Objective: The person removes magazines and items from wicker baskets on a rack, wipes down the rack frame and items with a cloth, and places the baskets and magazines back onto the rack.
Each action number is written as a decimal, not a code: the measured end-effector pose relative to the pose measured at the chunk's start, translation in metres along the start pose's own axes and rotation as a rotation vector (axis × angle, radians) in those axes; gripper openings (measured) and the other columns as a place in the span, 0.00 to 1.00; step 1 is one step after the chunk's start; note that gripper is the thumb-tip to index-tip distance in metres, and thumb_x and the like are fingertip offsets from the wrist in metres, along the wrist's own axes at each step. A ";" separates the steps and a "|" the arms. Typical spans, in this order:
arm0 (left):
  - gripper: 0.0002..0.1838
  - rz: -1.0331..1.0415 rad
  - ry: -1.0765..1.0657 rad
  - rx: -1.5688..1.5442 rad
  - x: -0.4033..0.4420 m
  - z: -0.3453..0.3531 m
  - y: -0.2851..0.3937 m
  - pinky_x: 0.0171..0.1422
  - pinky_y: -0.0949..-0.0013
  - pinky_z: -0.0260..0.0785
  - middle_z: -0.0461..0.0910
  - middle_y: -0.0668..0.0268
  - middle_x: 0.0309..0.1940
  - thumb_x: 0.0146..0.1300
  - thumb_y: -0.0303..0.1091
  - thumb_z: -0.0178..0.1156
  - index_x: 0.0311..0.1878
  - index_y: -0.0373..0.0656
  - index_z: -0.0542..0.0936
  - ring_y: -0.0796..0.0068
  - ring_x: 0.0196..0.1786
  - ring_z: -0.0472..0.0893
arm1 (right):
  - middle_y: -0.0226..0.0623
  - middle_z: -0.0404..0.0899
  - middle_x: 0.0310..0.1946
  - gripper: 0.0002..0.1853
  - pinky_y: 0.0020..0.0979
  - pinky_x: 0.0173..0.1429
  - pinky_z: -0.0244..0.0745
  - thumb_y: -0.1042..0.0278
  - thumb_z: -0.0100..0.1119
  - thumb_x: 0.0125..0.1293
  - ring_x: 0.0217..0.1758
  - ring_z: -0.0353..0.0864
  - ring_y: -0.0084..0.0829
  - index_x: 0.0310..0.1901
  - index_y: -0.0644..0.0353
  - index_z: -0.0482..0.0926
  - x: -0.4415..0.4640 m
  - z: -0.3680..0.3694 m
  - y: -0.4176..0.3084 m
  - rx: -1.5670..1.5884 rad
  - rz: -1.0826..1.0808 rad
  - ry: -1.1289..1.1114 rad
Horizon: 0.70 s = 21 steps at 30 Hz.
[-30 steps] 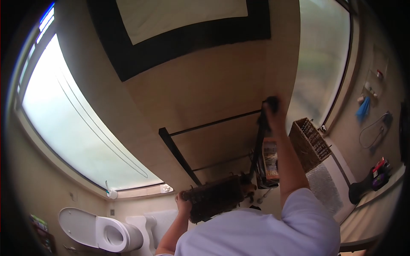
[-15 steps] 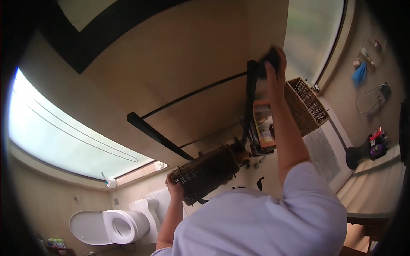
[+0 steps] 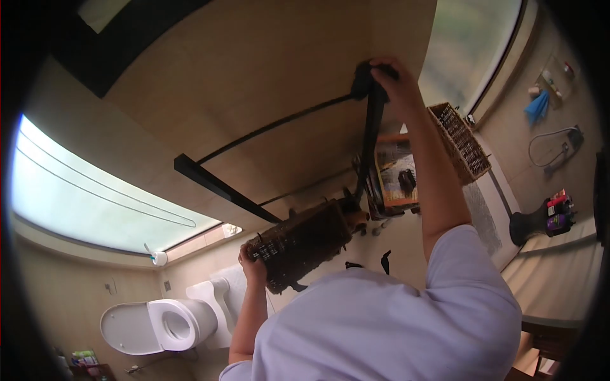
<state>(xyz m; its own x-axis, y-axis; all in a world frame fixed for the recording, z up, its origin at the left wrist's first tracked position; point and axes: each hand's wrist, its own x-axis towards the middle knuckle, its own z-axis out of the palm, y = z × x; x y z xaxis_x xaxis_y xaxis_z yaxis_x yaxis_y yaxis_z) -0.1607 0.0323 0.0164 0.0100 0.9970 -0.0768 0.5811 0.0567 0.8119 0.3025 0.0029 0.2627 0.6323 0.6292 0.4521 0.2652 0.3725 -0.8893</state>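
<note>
My left hand (image 3: 255, 268) is closed on the left end of a dark brown woven basket (image 3: 305, 244), which sits tilted beside the lower part of a black metal frame (image 3: 230, 193). Up at the top end of the frame's right post, my right hand (image 3: 399, 86) is closed on a black cloth (image 3: 362, 80). The cloth wraps over the end of the post and touches it. Some of the right fingers are hidden behind the cloth and post.
A lighter wicker basket (image 3: 459, 143) stands behind my right forearm. Near it is a stack of magazines or books with an orange cover (image 3: 395, 181). A white toilet (image 3: 178, 325) with its lid up is at the lower left. Dark bottles (image 3: 559, 216) stand at the right.
My right hand has moved left with the black cloth, from beside the post onto its top end. My left hand keeps its hold on the basket. The view has shifted slightly.
</note>
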 end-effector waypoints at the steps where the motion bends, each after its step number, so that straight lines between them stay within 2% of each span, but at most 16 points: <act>1: 0.28 -0.008 -0.016 -0.021 -0.002 -0.001 -0.005 0.63 0.63 0.57 0.63 0.53 0.52 0.44 0.15 0.46 0.53 0.45 0.68 0.54 0.57 0.65 | 0.28 0.75 0.34 0.10 0.20 0.37 0.71 0.72 0.58 0.57 0.36 0.75 0.20 0.42 0.55 0.76 0.000 -0.003 0.006 0.008 -0.041 -0.025; 4: 0.28 -0.003 -0.029 -0.032 -0.002 0.000 -0.002 0.62 0.63 0.58 0.63 0.53 0.52 0.45 0.15 0.46 0.53 0.45 0.68 0.54 0.57 0.65 | 0.29 0.75 0.33 0.09 0.22 0.41 0.71 0.71 0.58 0.57 0.37 0.76 0.23 0.41 0.56 0.76 0.014 -0.001 0.010 0.181 0.107 0.010; 7: 0.28 -0.014 -0.019 -0.071 -0.002 0.005 -0.006 0.63 0.63 0.57 0.63 0.53 0.52 0.45 0.15 0.46 0.54 0.45 0.67 0.55 0.57 0.65 | 0.34 0.75 0.39 0.08 0.30 0.48 0.70 0.68 0.56 0.59 0.43 0.74 0.30 0.40 0.57 0.76 0.000 0.008 0.016 -0.431 -0.370 0.185; 10: 0.29 -0.010 -0.001 -0.046 -0.005 0.005 -0.006 0.63 0.63 0.57 0.63 0.53 0.52 0.44 0.15 0.46 0.54 0.45 0.67 0.55 0.57 0.65 | 0.42 0.74 0.44 0.13 0.32 0.54 0.67 0.66 0.55 0.60 0.49 0.73 0.37 0.46 0.60 0.73 -0.034 0.020 0.024 -0.549 -0.640 0.343; 13: 0.29 -0.044 -0.010 -0.055 -0.003 0.005 -0.010 0.63 0.63 0.57 0.63 0.54 0.52 0.44 0.14 0.47 0.54 0.45 0.67 0.56 0.57 0.65 | 0.48 0.70 0.50 0.19 0.34 0.58 0.64 0.67 0.55 0.60 0.55 0.69 0.43 0.52 0.63 0.68 -0.058 0.018 0.053 -0.105 -0.285 0.402; 16: 0.30 -0.023 -0.038 -0.151 -0.001 0.007 -0.031 0.64 0.64 0.57 0.62 0.55 0.52 0.44 0.13 0.47 0.54 0.46 0.66 0.57 0.57 0.66 | 0.46 0.63 0.56 0.23 0.35 0.62 0.57 0.64 0.52 0.64 0.61 0.62 0.40 0.57 0.64 0.61 -0.078 0.029 0.064 -0.418 -0.474 0.399; 19: 0.30 -0.055 -0.065 -0.253 -0.003 0.006 -0.043 0.63 0.65 0.57 0.62 0.56 0.52 0.44 0.13 0.47 0.55 0.45 0.65 0.59 0.57 0.66 | 0.49 0.59 0.58 0.23 0.36 0.63 0.56 0.66 0.51 0.64 0.62 0.60 0.44 0.57 0.65 0.59 -0.089 0.038 0.109 -0.591 -0.490 0.441; 21: 0.31 -0.047 -0.069 -0.246 -0.002 0.007 -0.041 0.63 0.67 0.58 0.61 0.57 0.52 0.45 0.12 0.47 0.56 0.44 0.65 0.61 0.57 0.67 | 0.49 0.60 0.58 0.22 0.37 0.63 0.56 0.68 0.51 0.63 0.61 0.61 0.46 0.57 0.65 0.60 -0.114 0.037 0.161 -0.605 -0.423 0.466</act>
<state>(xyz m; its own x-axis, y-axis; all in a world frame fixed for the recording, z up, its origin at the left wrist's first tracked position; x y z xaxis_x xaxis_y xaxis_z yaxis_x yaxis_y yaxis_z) -0.1789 0.0272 -0.0207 0.0482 0.9875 -0.1498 0.3667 0.1220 0.9223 0.2466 0.0164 0.0704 0.5919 0.1273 0.7959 0.8023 0.0018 -0.5969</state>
